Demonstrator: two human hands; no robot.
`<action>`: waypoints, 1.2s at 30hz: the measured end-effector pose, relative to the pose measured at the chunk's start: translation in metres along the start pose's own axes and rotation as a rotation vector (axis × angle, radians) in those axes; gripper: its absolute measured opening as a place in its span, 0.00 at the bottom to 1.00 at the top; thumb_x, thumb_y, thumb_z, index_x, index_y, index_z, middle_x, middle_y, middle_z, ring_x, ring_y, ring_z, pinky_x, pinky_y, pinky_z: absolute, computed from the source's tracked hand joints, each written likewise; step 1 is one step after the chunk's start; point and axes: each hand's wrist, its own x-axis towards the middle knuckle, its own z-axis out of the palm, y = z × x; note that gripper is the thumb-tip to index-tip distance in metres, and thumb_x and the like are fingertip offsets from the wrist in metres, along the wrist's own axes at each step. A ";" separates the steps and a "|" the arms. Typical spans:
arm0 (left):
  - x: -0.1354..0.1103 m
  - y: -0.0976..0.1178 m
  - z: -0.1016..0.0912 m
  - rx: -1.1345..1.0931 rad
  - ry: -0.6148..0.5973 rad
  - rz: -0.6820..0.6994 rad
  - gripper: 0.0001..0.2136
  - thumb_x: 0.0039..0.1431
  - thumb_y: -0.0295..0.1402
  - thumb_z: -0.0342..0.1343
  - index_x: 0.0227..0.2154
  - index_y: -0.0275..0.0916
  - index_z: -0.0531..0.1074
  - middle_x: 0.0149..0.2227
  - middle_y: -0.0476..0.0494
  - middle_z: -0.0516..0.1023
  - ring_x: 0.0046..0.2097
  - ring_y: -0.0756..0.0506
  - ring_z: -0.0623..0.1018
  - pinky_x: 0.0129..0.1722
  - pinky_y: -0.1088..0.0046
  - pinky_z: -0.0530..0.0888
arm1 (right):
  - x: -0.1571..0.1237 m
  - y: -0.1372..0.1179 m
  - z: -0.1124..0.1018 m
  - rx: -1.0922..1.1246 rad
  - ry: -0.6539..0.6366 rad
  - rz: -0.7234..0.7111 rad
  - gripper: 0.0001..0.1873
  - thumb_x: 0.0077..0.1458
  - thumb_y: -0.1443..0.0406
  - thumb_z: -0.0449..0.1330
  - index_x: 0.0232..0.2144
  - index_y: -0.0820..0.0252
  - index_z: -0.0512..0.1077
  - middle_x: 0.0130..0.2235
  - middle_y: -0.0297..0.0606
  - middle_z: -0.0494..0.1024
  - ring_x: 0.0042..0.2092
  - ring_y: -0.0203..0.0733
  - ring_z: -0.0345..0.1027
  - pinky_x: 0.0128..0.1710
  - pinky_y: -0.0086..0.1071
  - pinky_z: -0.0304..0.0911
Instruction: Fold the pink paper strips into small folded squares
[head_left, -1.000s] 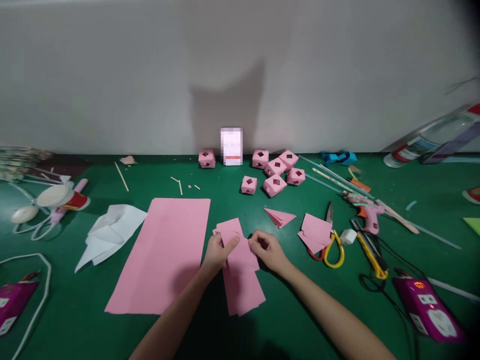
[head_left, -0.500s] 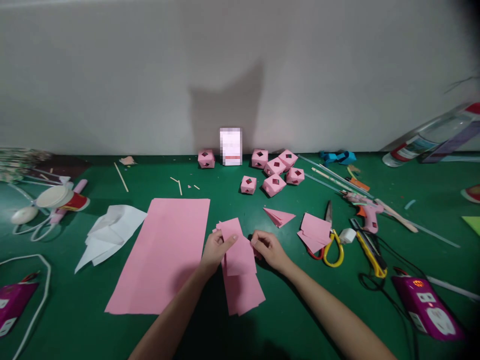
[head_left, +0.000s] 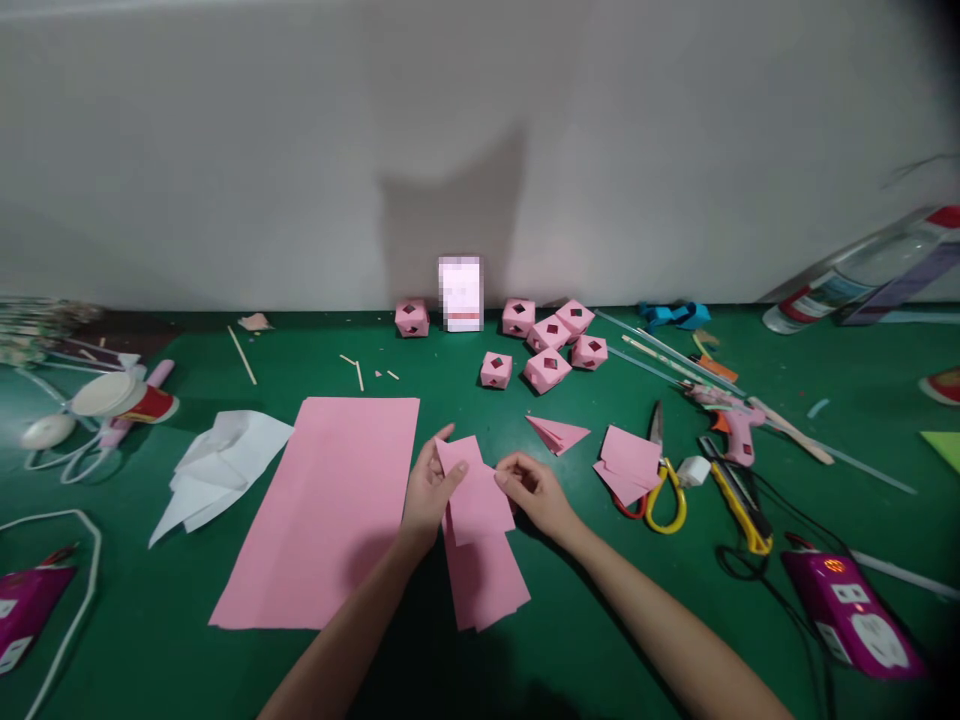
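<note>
In the middle of the head view, my left hand [head_left: 433, 492] grips small pink paper pieces [head_left: 480, 505], its thumb pressed on top of them. My right hand [head_left: 534, 490] pinches the right edge of these pieces between thumb and fingers. Below them, more pink paper strips [head_left: 487, 585] lie on the green table, partly covered. A large pink sheet [head_left: 337, 500] lies left of my left hand. Beyond my right hand is a folded pink paper wedge [head_left: 556, 433]. Further right, small pink pieces [head_left: 630, 462] rest partly over scissors [head_left: 666, 500] with red and yellow handles.
Several pink paper boxes with cut holes [head_left: 547, 370] stand at the back, near a small lit screen [head_left: 461, 295]. Crumpled white paper [head_left: 217, 470] and a paper cup [head_left: 124, 397] are left. A glue gun [head_left: 739, 430], cutter [head_left: 739, 505] and purple power strip [head_left: 855, 610] lie right.
The held pink pieces have shifted slightly, and their right edge now lies at my right fingertips. The fingers of my left hand have stretched upward behind the paper.
</note>
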 end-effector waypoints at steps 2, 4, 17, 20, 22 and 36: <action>-0.001 0.000 0.002 -0.032 0.046 0.018 0.36 0.54 0.36 0.61 0.63 0.46 0.51 0.41 0.42 0.78 0.37 0.47 0.79 0.37 0.73 0.75 | 0.000 0.000 0.000 0.040 -0.001 -0.033 0.17 0.55 0.58 0.61 0.46 0.57 0.67 0.26 0.29 0.67 0.25 0.32 0.59 0.25 0.26 0.56; -0.002 0.000 0.004 -0.041 0.068 0.027 0.38 0.55 0.36 0.61 0.65 0.46 0.46 0.39 0.42 0.78 0.35 0.47 0.79 0.36 0.71 0.76 | 0.000 0.000 -0.001 0.044 -0.038 -0.047 0.23 0.55 0.58 0.61 0.51 0.56 0.66 0.28 0.31 0.68 0.28 0.33 0.60 0.26 0.26 0.57; -0.001 0.000 -0.001 0.333 -0.010 0.145 0.11 0.56 0.37 0.57 0.40 0.38 0.76 0.41 0.43 0.78 0.44 0.44 0.75 0.44 0.70 0.70 | -0.001 -0.002 -0.004 -0.103 -0.064 0.032 0.22 0.47 0.58 0.67 0.44 0.60 0.76 0.27 0.28 0.60 0.25 0.28 0.50 0.25 0.25 0.50; 0.000 0.001 -0.003 0.320 -0.020 0.123 0.12 0.56 0.38 0.57 0.41 0.38 0.76 0.42 0.43 0.77 0.45 0.43 0.74 0.44 0.70 0.70 | 0.000 -0.001 -0.004 -0.071 -0.042 0.040 0.22 0.46 0.58 0.68 0.43 0.61 0.77 0.25 0.28 0.60 0.25 0.29 0.50 0.25 0.26 0.50; 0.000 0.001 -0.003 0.323 -0.015 0.129 0.13 0.56 0.39 0.58 0.41 0.39 0.76 0.41 0.43 0.77 0.44 0.43 0.74 0.42 0.70 0.70 | 0.000 -0.001 -0.005 -0.041 -0.041 0.052 0.21 0.47 0.57 0.67 0.43 0.61 0.76 0.24 0.28 0.61 0.24 0.29 0.49 0.24 0.26 0.50; -0.003 -0.009 -0.003 0.324 0.026 0.223 0.15 0.59 0.38 0.54 0.47 0.39 0.72 0.50 0.37 0.72 0.55 0.41 0.71 0.55 0.62 0.67 | 0.001 0.001 -0.003 0.038 -0.035 0.046 0.20 0.47 0.60 0.67 0.43 0.61 0.75 0.27 0.32 0.72 0.27 0.31 0.62 0.28 0.26 0.59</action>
